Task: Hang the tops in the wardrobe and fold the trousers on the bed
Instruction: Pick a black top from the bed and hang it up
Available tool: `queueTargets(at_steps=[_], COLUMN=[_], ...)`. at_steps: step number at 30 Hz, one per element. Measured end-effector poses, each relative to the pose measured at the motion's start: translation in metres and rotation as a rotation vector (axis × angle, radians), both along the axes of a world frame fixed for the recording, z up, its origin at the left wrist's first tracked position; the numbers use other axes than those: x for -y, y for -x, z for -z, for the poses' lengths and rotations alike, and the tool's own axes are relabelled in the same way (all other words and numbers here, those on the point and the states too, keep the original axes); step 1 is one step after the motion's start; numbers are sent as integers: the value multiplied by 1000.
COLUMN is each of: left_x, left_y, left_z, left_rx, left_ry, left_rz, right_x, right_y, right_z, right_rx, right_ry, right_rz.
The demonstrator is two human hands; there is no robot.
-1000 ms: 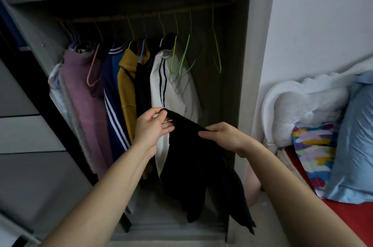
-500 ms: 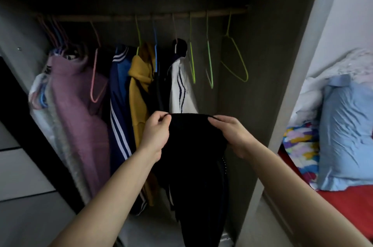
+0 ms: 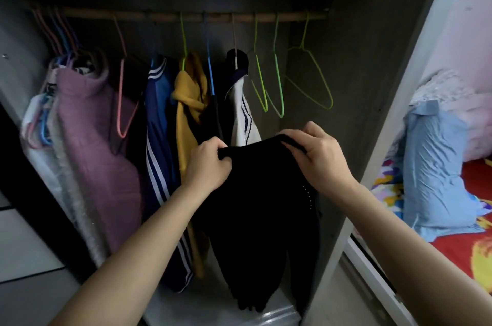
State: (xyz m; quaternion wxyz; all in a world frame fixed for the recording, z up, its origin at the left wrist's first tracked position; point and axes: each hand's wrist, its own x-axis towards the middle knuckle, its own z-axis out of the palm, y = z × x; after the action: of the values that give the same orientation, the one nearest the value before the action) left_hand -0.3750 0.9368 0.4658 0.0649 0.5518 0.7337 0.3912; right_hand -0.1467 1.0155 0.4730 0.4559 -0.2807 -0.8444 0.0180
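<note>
1. Left hand (image 3: 207, 163) and right hand (image 3: 318, 155): fingers clamped on the top edge of a black knit garment (image 3: 261, 213), held in front of the open grey wardrobe (image 3: 354, 80).
2. Garment hangs free from both grips, lower end just above the wardrobe floor.
3. Wooden rail (image 3: 186, 16): left half packed with a mauve top (image 3: 98, 139), navy striped jacket (image 3: 159, 139), mustard hoodie (image 3: 189, 102), white striped top (image 3: 243, 118).
4. Open room at right: three bare green wire hangers (image 3: 308, 80) near the side wall.
5. Red-sheeted bed (image 3: 474, 182) past the right edge.
6. No legible writing.
</note>
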Motion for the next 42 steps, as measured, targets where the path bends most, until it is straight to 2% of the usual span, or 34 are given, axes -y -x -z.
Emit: queueTargets(at_steps=[2,4,6,9,11,13,15,17,19,21,23,25,27,30,33,38,42], left_x=[1,-2,-8,-21,-27,-29,-31,-35,-41,-46,-49,-49,-49,-48,-47,-48,-51], left_y=[2,0,-9,-28,-38,-43,-44,-45,-46,-47,-50,-50,-48,-41,-35,-33,-35], left_z=[-6,-12,-20,-31,-34,-34,-35,-34,-30,-22,-17,-14,-12,-9,-12,-14,-13], left_rx=[-108,-51,212,598,731,756,650,545,465,425,428,422,427,459,502,544,562], left_ry=[32,77,125,126,116,147,169,128,33,-53,-83,-99,-101,-96,-91,-90,-101], left_rz=[-20,7,23,15,29,79,115,82,5,-65,-110,-139,-161,-186,-213,-236,-235], right_x=[-4,-13,-23,-35,-47,-61,-70,-75,-87,-109,-136,-159,-175,-190,-203,-213,-214], right_y=[-1,-6,-13,-22,-30,-37,-42,-43,-38,-30,-22,-13,-4,14,30,41,33], right_z=[-2,-3,-3,1,2,-3,-15,-34,-52,-67,-74,-75,-74,-70,-66,-69,-72], right_rx=[57,158,394,681,757,789,685,441,120,-45,-81,-109,-118,-95,-118,-440,-553], right_ry=[-15,17,132,297,384,560,830,971,905,628,462,503,577,533,554,674,700], right_rz=[-35,-104,-126,-7,89,84,-55,-225,-261,-77,151,324,410,452,452,260,144])
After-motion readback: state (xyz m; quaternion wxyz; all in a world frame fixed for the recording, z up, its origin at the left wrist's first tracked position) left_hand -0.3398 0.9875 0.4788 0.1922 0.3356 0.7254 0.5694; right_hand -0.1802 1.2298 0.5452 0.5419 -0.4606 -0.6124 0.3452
